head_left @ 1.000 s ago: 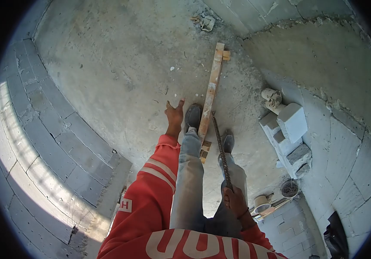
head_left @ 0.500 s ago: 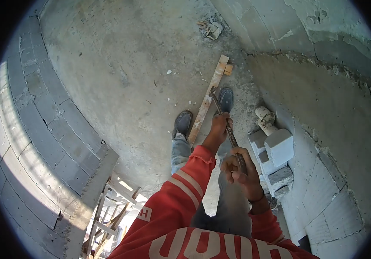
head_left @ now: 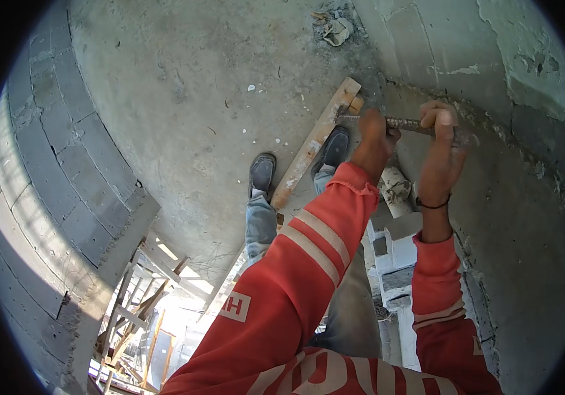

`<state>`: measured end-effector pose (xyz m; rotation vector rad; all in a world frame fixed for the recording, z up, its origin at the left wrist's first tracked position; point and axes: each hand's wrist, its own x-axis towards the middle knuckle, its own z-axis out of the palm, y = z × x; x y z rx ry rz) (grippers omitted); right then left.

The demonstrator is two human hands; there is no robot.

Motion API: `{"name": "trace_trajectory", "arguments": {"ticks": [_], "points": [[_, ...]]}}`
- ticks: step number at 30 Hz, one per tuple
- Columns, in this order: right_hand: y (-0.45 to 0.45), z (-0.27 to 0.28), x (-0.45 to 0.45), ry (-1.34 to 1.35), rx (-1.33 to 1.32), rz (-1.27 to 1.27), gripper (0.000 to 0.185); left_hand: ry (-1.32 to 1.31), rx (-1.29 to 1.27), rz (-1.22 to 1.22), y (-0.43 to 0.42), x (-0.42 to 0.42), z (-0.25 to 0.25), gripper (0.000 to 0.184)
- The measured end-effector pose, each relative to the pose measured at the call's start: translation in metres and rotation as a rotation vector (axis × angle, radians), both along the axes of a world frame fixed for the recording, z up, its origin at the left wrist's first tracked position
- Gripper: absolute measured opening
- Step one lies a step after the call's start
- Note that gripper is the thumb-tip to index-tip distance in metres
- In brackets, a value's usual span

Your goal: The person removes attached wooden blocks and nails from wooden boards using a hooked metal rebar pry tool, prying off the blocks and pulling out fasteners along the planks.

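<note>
Nearly crosswise ribbed bar [head_left: 403, 123], tip [head_left: 345, 118] leftward.

Sunlit block wall [head_left: 65, 153], grey concrete floor [head_left: 177, 112]

head view | worn on head | faces forward, steeply down | sleeves [head_left: 276, 280] near | floor [head_left: 177, 125] farther

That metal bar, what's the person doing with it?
The person grips the ribbed metal bar with both bare hands: the left hand nearer its thin end, the right hand further back. That thin end is at the far part of a wooden beam; it's too blurry to tell if they touch. The person stands with the left shoe on one side of the beam and the right shoe on the other.
</note>
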<state>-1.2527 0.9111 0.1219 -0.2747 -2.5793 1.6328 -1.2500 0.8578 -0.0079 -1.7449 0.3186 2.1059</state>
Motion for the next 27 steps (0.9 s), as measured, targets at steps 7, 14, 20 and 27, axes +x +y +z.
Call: {"name": "trace_trajectory", "arguments": {"ticks": [7, 14, 20, 27], "points": [[-0.01, -0.035, -0.068, -0.047, -0.536, -0.423, 0.042, -0.167, -0.065, 0.131, 0.023, -0.044, -0.025, 0.01], [-0.002, -0.041, -0.106, 0.031, -0.547, -0.451, 0.041, -0.069, 0.013, 0.037, 0.019, -0.082, -0.023, 0.006], [-0.007, -0.032, -0.093, -0.036, -0.468, -0.513, 0.038, -0.042, 0.048, 0.067, 0.016, -0.071, -0.02, 0.008], [-0.004, -0.041, -0.122, -0.086, -0.446, -0.532, 0.036, -0.006, 0.086, 0.226, 0.021, -0.083, -0.021, 0.008]]}}
